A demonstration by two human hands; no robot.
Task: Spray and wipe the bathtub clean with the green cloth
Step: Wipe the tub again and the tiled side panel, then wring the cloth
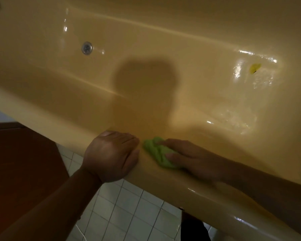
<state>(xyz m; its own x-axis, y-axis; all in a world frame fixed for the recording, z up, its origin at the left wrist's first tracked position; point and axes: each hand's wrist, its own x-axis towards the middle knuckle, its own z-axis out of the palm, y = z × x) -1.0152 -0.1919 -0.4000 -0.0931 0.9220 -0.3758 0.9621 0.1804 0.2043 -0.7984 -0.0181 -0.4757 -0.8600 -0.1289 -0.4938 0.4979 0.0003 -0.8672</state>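
A yellow bathtub (163, 49) fills most of the head view, its near rim (59, 129) running from the left edge down to the lower right. My left hand (111, 155) rests flat on that rim, fingers straight over the inner edge. Just to its right the green cloth (156, 150) lies bunched on the rim. My right hand (193, 157) presses down on the cloth with straight fingers, its forearm lying along the rim. No spray bottle is in view.
A metal drain (86, 47) sits in the tub floor at the far left. A small yellow object (255, 67) lies near the tub's wet, glossy right end. White floor tiles (129, 206) and a dark brown surface (21, 162) lie below the rim.
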